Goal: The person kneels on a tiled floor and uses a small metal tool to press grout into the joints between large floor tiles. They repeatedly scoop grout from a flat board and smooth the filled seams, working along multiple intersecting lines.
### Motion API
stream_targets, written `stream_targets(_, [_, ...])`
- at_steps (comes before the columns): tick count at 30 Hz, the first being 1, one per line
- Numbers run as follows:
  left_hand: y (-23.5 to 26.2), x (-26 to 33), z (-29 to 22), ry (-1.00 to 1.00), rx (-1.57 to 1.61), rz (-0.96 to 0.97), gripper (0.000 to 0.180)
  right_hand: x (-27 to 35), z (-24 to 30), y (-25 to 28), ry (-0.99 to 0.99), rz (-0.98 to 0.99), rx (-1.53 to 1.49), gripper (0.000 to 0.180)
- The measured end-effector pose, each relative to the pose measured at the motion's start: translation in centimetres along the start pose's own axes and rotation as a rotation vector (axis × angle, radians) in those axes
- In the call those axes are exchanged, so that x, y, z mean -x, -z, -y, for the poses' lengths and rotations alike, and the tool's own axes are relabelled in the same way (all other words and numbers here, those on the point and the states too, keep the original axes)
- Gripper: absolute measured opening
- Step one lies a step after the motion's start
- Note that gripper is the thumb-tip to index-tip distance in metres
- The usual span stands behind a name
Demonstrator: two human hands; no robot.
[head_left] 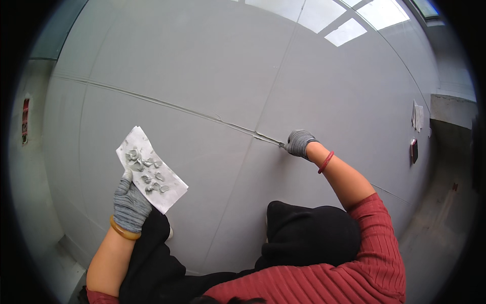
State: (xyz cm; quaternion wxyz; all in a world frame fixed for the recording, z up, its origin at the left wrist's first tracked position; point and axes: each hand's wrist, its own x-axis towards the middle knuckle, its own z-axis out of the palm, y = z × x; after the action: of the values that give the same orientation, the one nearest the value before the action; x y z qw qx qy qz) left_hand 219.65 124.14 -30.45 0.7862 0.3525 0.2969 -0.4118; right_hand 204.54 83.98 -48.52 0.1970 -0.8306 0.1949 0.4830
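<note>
Gloves (132, 207) are grey, ribbed sleeves (375, 223) red.

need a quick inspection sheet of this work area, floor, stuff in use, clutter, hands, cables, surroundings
surface: grey tiled floor, glossy, with grey ridges along the long joint
job's things: white paper carrying grey scraps; what looks like a small tool at the joint, mostly hidden
clutter: crumpled paper and a phone-like object at the right
hands: both gloved; left hand holds the white paper, right hand is closed around the small tool
cables: nothing seen
surroundings: narrow reddish recess in the left wall; bright reflections at upper right
</note>
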Motion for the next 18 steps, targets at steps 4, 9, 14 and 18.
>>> stream_targets(4, [0.1,0.1,-0.4,-0.011,-0.122,0.084,0.051,1.5,-2.9,-3.8,-0.107,0.066,0.044,0.044])
stream_targets(9, [2.0,-0.6,-1.1,-0.021,-0.248,0.251,0.051,3.3,-5.9,-9.3,-0.226,-0.033,0.036,0.036])
stream_targets(14, [3.5,-1.3,-1.8,-0.019,-0.363,0.438,0.052,3.6,-8.2,-13.2,-0.306,-0.207,0.039,0.05])
stream_targets(18, [3.7,-1.8,-2.1,0.025,-0.385,0.504,0.052,5.5,-10.3,-15.9,-0.37,-0.21,0.088,0.049])
